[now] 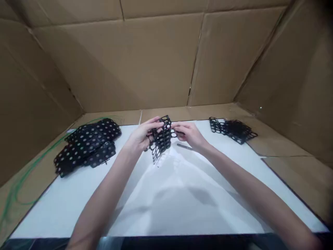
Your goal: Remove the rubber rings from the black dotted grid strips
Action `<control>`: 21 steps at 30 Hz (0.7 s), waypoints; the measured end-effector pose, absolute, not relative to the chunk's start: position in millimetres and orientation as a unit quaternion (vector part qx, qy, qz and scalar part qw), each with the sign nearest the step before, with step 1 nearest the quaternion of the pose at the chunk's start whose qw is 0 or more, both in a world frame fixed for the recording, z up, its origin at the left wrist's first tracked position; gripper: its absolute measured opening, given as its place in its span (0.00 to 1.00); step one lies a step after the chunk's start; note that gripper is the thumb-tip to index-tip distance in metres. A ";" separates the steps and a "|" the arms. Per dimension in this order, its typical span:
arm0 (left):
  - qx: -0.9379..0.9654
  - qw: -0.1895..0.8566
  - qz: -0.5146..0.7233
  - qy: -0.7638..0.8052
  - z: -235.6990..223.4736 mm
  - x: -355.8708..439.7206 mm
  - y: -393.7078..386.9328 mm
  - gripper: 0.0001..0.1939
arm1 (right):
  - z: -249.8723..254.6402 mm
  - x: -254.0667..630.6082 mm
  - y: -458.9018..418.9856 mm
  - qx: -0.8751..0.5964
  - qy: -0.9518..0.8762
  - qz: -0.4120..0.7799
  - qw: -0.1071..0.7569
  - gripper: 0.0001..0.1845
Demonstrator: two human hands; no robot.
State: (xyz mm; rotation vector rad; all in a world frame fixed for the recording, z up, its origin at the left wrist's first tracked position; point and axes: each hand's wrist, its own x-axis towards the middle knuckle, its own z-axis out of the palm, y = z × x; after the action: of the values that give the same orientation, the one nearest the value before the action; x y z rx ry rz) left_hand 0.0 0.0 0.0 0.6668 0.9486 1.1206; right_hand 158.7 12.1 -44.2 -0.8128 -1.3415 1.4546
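Note:
Held up over the white board (166, 208) is a black sheet with rows of round holes (163, 139), bent and hanging down. My left hand (145, 134) grips its left side, fingers closed with the thumb near the top. At its right edge, my right hand (188, 133) pinches a part of the same sheet between thumb and fingers. A thin grey metal tool (184, 147) lies on the board just under my right hand; its far end is hidden by the wrist.
Black sheets with small dots (88, 144) are heaped at the left. Flat black pieces with open holes (234, 130) lie at the back right. Green strands (28, 170) trail along the left edge. Cardboard walls (125, 66) enclose the back and sides.

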 end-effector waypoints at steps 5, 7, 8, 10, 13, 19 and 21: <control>0.297 0.674 0.520 0.433 -5.3 -1.6 4.6 0.19 | -38.0 160.0 3.0 -0.315 -0.634 0.595 0.379 0.15; 0.304 0.671 0.528 0.423 -6.1 -1.7 4.8 0.20 | -38.0 160.1 1.7 -0.340 -0.651 0.563 0.379 0.14; 0.312 0.671 0.530 0.414 -5.8 -2.2 4.5 0.21 | -38.1 160.3 1.7 -0.348 -0.647 0.553 0.393 0.15; 0.333 0.675 0.524 0.398 -3.9 -4.7 3.5 0.24 | -38.3 161.7 3.3 -0.348 -0.623 0.546 0.440 0.15; 0.359 0.697 0.487 0.386 0.4 -11.7 1.8 0.28 | -37.8 166.1 8.0 -0.334 -0.592 0.531 0.506 0.14; 0.447 0.706 0.425 0.350 3.4 -22.2 1.7 0.29 | -37.5 173.3 14.9 -0.371 -0.590 0.491 0.523 0.13; 0.484 0.687 0.411 0.353 0.0 -21.1 3.2 0.26 | -36.4 173.5 14.2 -0.368 -0.603 0.507 0.493 0.13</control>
State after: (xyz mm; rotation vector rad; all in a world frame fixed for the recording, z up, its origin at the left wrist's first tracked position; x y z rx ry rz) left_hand -21.1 3.2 0.0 1.0833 0.7912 0.9200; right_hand 173.5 14.2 -36.4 -0.8934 -1.4630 1.2300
